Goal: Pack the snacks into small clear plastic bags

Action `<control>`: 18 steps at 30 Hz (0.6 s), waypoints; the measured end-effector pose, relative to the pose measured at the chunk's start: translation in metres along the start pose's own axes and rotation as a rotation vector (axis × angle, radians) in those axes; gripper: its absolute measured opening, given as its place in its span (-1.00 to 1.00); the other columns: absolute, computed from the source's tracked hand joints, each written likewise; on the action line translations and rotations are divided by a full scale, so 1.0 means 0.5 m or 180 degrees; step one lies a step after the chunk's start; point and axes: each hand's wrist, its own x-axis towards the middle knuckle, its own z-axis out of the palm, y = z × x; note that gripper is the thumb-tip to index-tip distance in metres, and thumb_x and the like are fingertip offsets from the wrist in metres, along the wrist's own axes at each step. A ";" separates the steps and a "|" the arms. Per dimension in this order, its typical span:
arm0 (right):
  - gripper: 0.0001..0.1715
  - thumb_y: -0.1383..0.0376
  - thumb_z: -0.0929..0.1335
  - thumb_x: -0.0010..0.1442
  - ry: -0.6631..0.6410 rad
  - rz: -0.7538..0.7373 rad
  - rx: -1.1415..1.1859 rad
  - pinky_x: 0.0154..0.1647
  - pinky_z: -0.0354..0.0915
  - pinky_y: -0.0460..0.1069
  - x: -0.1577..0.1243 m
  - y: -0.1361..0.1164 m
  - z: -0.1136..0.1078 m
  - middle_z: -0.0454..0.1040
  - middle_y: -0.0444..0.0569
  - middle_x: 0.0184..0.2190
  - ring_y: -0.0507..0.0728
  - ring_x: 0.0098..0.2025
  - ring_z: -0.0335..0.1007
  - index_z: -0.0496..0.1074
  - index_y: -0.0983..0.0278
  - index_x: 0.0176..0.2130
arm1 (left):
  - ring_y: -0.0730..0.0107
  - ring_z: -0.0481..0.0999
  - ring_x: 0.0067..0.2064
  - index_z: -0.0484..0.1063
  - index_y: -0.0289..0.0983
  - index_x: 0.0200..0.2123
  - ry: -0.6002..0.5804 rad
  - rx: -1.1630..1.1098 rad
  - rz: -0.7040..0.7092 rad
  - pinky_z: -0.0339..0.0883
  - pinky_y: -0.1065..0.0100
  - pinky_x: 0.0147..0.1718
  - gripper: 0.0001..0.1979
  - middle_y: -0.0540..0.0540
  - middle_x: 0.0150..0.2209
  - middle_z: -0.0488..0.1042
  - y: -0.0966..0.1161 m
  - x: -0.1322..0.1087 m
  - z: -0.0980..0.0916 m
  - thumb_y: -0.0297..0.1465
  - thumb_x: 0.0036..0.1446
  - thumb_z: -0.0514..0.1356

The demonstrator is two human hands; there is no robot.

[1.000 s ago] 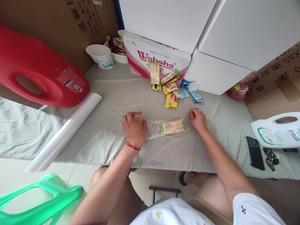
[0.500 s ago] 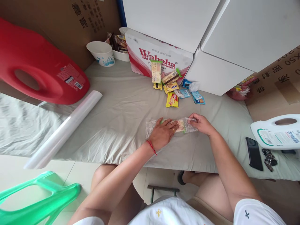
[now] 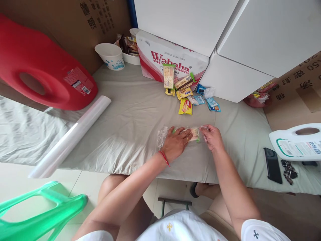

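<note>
My left hand [image 3: 177, 143], a red string on its wrist and a ring on one finger, lies flat with fingers spread over a snack packet [image 3: 195, 134]. The packet has green ends and pale striped printing, and part of it is hidden under the hand. Clear plastic wrap [image 3: 162, 136] surrounds it, crumpled and sticking out on the left. At the right end, my right hand [image 3: 212, 136] pinches the wrap between thumb and fingers. Behind them lies a group of small snack packets, among them a yellow packet [image 3: 185, 106] and a blue packet [image 3: 213, 104].
A Wahaha carton [image 3: 173, 62] stands against the white cabinet [image 3: 175, 20]. To the left are a paper cup [image 3: 110, 57], a red jug [image 3: 50, 67] and a roll of plastic film [image 3: 72, 137]. A phone [image 3: 273, 165], keys [image 3: 289, 172] and a white jug [image 3: 296, 142] lie right.
My right hand has drawn in slightly toward the packet, gathering the wrap's right end closer. My left hand stays flat on the packet. The view has shifted a little.
</note>
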 end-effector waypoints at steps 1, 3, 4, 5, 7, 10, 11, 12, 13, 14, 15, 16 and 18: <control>-0.48 -0.15 0.51 0.05 0.0053 -0.0102 -0.0080 -0.59 0.14 -0.02 -0.011 0.000 0.019 0.35 -0.15 -0.54 0.04 -0.57 0.17 0.40 0.18 -0.30 | -0.01 0.29 0.42 0.43 -0.03 0.33 -0.0024 -0.0009 -0.0033 0.02 -0.28 0.38 -0.55 -0.05 0.42 0.38 0.003 0.000 -0.002 -0.36 0.52 -0.03; -0.58 -0.08 0.43 0.18 0.0209 -0.0511 -0.0496 -0.41 0.34 0.04 -0.036 0.001 0.055 0.47 -0.05 -0.43 0.11 -0.44 0.35 0.48 0.21 -0.23 | -0.03 0.29 0.43 0.43 -0.02 0.33 -0.0043 -0.0076 -0.0109 0.02 -0.33 0.38 -0.54 -0.05 0.41 0.38 0.008 0.001 -0.007 -0.39 0.50 -0.02; -0.61 -0.03 0.38 0.26 0.0321 -0.0794 -0.0812 -0.29 0.40 0.08 -0.049 0.002 0.070 0.51 0.01 -0.36 0.16 -0.36 0.43 0.51 0.23 -0.19 | -0.05 0.29 0.42 0.44 -0.02 0.32 -0.0043 -0.0148 -0.0140 0.03 -0.34 0.38 -0.54 -0.05 0.41 0.39 0.008 0.003 -0.009 -0.41 0.49 -0.01; -0.60 0.01 0.32 0.33 0.0432 -0.1083 -0.1144 -0.19 0.43 0.11 -0.062 0.004 0.083 0.53 0.06 -0.29 0.19 -0.28 0.47 0.54 0.25 -0.14 | -0.05 0.31 0.41 0.46 -0.03 0.30 -0.0039 -0.0249 -0.0163 0.04 -0.36 0.37 -0.55 -0.06 0.40 0.40 0.008 0.004 -0.011 -0.43 0.47 0.01; -0.53 0.08 0.22 0.42 0.0567 -0.1523 -0.1631 -0.05 0.45 0.16 -0.087 0.012 0.100 0.51 0.15 -0.17 0.23 -0.15 0.50 0.57 0.28 0.00 | -0.06 0.35 0.39 0.53 -0.05 0.24 -0.0010 -0.0549 -0.0173 0.06 -0.36 0.37 -0.57 -0.07 0.38 0.43 0.001 0.007 -0.012 -0.45 0.43 0.06; -0.42 0.06 0.17 0.50 0.0526 -0.1863 -0.1904 0.05 0.45 0.19 -0.119 0.031 0.113 0.45 0.23 -0.03 0.27 0.01 0.47 0.49 0.30 0.22 | 0.04 0.43 0.34 0.59 -0.11 0.15 0.0191 -0.1203 -0.0183 0.09 -0.27 0.41 -0.57 -0.11 0.29 0.53 -0.017 0.009 -0.013 -0.51 0.36 0.08; -0.39 0.04 0.17 0.50 0.0513 -0.1937 -0.1989 0.09 0.44 0.21 -0.127 0.038 0.116 0.43 0.25 0.02 0.30 0.06 0.44 0.46 0.31 0.27 | 0.09 0.47 0.31 0.60 -0.15 0.13 0.0323 -0.1459 -0.0265 0.17 -0.18 0.40 -0.56 -0.12 0.24 0.57 -0.025 0.009 -0.014 -0.53 0.33 0.07; -0.37 0.02 0.18 0.50 0.0514 -0.1991 -0.2094 0.13 0.43 0.25 -0.134 0.044 0.119 0.41 0.28 0.06 0.33 0.11 0.41 0.43 0.32 0.31 | 0.14 0.53 0.26 0.60 -0.20 0.12 0.0479 -0.1696 -0.0414 0.27 -0.07 0.37 -0.56 -0.14 0.20 0.60 -0.032 0.008 -0.016 -0.54 0.32 0.05; -0.35 0.01 0.19 0.50 0.0529 -0.2025 -0.2210 0.17 0.40 0.28 -0.139 0.049 0.123 0.40 0.31 0.10 0.35 0.14 0.39 0.41 0.32 0.33 | 0.18 0.58 0.19 0.61 -0.24 0.09 0.0665 -0.1870 -0.0624 0.37 0.04 0.30 -0.57 -0.15 0.15 0.63 -0.040 0.006 -0.019 -0.54 0.30 0.04; -0.34 0.02 0.20 0.50 0.0557 -0.2039 -0.2326 0.20 0.37 0.31 -0.143 0.054 0.127 0.38 0.33 0.14 0.37 0.17 0.36 0.39 0.33 0.35 | 0.20 0.62 0.13 0.61 -0.28 0.05 0.0862 -0.1932 -0.0859 0.44 0.12 0.23 -0.58 -0.16 0.10 0.65 -0.048 0.003 -0.023 -0.54 0.29 0.03; -0.35 0.03 0.20 0.51 0.0589 -0.2036 -0.2433 0.22 0.35 0.33 -0.146 0.056 0.130 0.36 0.36 0.20 0.40 0.19 0.34 0.37 0.33 0.37 | 0.20 0.62 0.11 0.62 -0.30 0.01 0.1050 -0.1852 -0.1080 0.46 0.16 0.19 -0.59 -0.16 0.07 0.66 -0.055 -0.002 -0.029 -0.53 0.28 0.03; -0.36 0.05 0.20 0.51 0.0617 -0.2021 -0.2530 0.23 0.33 0.35 -0.148 0.058 0.134 0.33 0.38 0.27 0.41 0.21 0.32 0.36 0.32 0.38 | 0.16 0.60 0.12 0.62 -0.30 -0.01 0.1210 -0.1628 -0.1277 0.46 0.14 0.19 -0.61 -0.18 0.07 0.65 -0.060 -0.007 -0.036 -0.52 0.27 0.04; -0.39 0.11 0.17 0.53 0.0637 -0.1988 -0.2702 0.21 0.32 0.37 -0.150 0.058 0.140 0.28 0.36 0.37 0.43 0.22 0.33 0.36 0.30 0.39 | 0.00 0.50 0.23 0.61 -0.31 0.02 0.1344 -0.0937 -0.1576 0.38 0.00 0.25 -0.65 -0.23 0.14 0.60 -0.066 -0.023 -0.051 -0.46 0.29 0.08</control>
